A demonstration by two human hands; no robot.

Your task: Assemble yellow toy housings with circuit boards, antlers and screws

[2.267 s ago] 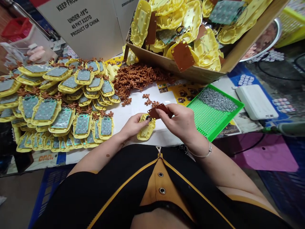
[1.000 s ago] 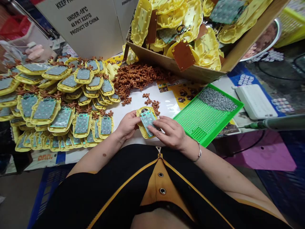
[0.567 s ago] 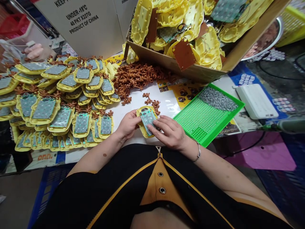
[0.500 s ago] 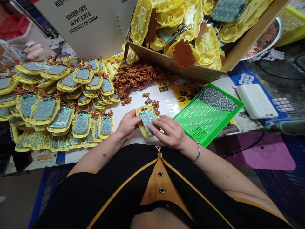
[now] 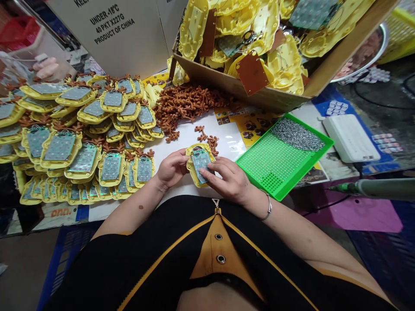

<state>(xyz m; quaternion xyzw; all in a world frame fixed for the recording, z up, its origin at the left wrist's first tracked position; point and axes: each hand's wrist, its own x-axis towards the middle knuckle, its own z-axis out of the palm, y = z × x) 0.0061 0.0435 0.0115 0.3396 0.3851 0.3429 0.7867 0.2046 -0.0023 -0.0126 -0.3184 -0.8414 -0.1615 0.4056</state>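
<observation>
On the desk, at left: piled shells. Behind those, 1 upright box. To their right, heaped branch pieces, before 1 open carton. Nearer, at right, 1 tray, small parts in its far end. Farther right, 1 case.

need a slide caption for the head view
Two bare hands hold a yellow plastic shell with a grey-green circuit board beside a green perforated tray.

light falls fairly even on my white tabletop, glare whitening its middle; far edges look stretched and soft.
</observation>
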